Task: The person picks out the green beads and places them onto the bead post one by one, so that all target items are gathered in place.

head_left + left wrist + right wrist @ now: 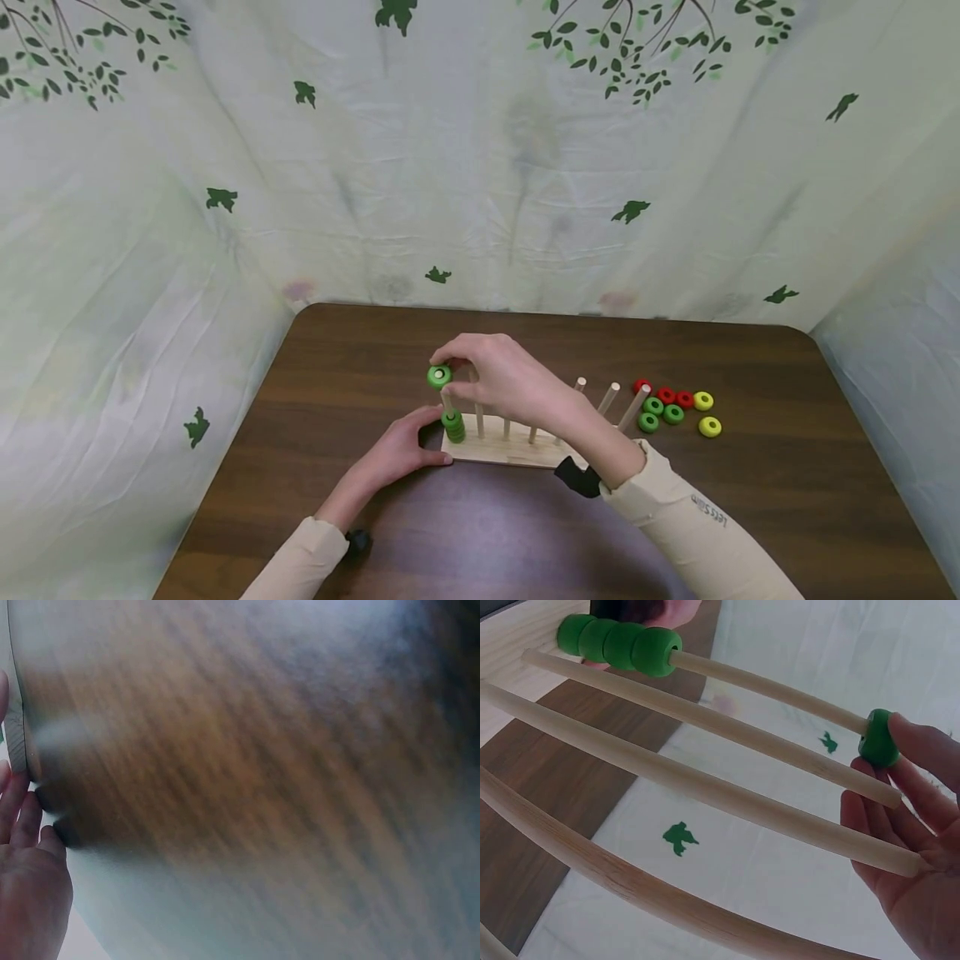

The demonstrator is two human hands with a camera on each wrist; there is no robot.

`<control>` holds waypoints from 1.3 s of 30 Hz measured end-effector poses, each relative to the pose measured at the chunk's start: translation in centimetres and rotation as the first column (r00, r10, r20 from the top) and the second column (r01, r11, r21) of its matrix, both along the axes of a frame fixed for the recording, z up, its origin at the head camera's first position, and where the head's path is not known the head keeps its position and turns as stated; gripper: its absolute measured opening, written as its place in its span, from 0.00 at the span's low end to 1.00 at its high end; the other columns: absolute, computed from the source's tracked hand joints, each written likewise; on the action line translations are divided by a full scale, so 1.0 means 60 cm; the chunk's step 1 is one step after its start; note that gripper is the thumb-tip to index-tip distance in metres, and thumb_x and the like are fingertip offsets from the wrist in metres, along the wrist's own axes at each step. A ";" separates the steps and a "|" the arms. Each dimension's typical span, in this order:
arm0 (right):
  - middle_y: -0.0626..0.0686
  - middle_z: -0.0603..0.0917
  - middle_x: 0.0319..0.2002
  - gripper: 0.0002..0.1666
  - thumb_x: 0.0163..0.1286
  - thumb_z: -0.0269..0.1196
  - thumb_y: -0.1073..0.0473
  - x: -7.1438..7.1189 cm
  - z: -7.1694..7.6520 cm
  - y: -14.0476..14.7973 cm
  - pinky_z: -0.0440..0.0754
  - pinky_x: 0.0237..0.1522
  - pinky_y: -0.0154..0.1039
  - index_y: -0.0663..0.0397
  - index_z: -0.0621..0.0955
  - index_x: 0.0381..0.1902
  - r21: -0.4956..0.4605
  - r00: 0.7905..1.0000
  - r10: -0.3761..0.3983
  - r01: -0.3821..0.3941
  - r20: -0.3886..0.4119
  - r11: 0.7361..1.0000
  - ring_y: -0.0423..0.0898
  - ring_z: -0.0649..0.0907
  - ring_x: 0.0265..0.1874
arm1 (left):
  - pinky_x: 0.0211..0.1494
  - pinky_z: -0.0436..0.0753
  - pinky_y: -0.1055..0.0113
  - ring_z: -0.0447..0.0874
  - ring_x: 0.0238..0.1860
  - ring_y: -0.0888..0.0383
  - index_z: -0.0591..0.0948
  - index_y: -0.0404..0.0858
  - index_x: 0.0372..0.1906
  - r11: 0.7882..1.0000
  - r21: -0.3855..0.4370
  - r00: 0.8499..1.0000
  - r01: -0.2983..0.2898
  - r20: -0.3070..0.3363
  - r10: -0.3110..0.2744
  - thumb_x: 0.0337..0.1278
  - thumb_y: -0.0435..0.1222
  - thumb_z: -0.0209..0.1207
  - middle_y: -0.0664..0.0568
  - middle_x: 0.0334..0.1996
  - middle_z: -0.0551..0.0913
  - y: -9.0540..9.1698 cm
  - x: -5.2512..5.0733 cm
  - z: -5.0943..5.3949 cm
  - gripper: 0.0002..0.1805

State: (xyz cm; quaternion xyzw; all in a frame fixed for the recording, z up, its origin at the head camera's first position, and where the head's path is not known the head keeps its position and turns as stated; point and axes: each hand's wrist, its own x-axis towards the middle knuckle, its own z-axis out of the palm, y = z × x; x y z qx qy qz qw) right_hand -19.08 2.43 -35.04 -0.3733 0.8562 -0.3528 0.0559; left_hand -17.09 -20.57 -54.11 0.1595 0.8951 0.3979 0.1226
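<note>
The green ring [882, 740] is on the tip of the pegboard's [487, 451] leftmost peg [772, 694]; the right hand [501, 379] pinches it, the left hand [399, 447] grips the pegboard's left end. If tilted, the ring may jam.

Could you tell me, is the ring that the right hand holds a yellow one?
No, the right hand pinches a green ring at the tip of a peg with four stacked green rings below.
</note>
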 end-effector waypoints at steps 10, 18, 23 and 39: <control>0.39 0.83 0.43 0.16 0.64 0.69 0.63 0.003 0.000 0.000 0.77 0.47 0.32 0.48 0.84 0.50 0.011 1.000 0.017 -0.017 -0.003 1.000 0.33 0.81 0.43 | 0.65 0.70 0.51 0.71 0.65 0.54 0.77 0.49 0.64 1.000 0.006 1.000 0.003 0.000 -0.003 0.41 0.43 0.78 0.57 0.61 0.76 0.000 0.001 0.000 0.38; 0.41 0.82 0.51 0.19 0.66 0.68 0.60 0.015 0.007 0.010 0.77 0.50 0.33 0.46 0.82 0.55 0.008 0.998 0.003 -0.002 -0.070 1.000 0.38 0.81 0.49 | 0.65 0.70 0.52 0.73 0.63 0.55 0.79 0.49 0.60 1.000 0.016 0.999 0.018 -0.041 -0.017 0.40 0.42 0.78 0.58 0.57 0.78 0.000 0.000 -0.004 0.35; 0.40 0.82 0.52 0.20 0.67 0.67 0.60 0.032 0.012 0.025 0.76 0.51 0.33 0.44 0.81 0.57 -0.112 0.997 0.003 -0.013 -0.083 0.994 0.37 0.80 0.49 | 0.65 0.70 0.53 0.74 0.62 0.56 0.80 0.49 0.60 0.999 0.018 0.997 0.033 -0.069 -0.031 0.40 0.40 0.78 0.58 0.57 0.79 0.000 0.000 -0.006 0.35; 0.39 0.82 0.50 0.22 0.64 0.70 0.63 0.101 -0.033 0.073 0.79 0.50 0.37 0.45 0.81 0.56 -0.342 0.995 -0.048 0.016 -0.083 0.940 0.38 0.82 0.48 | 0.65 0.70 0.53 0.73 0.63 0.54 0.79 0.47 0.61 1.000 -0.026 0.997 0.016 -0.072 -0.018 0.40 0.43 0.78 0.56 0.57 0.79 0.002 0.000 -0.005 0.37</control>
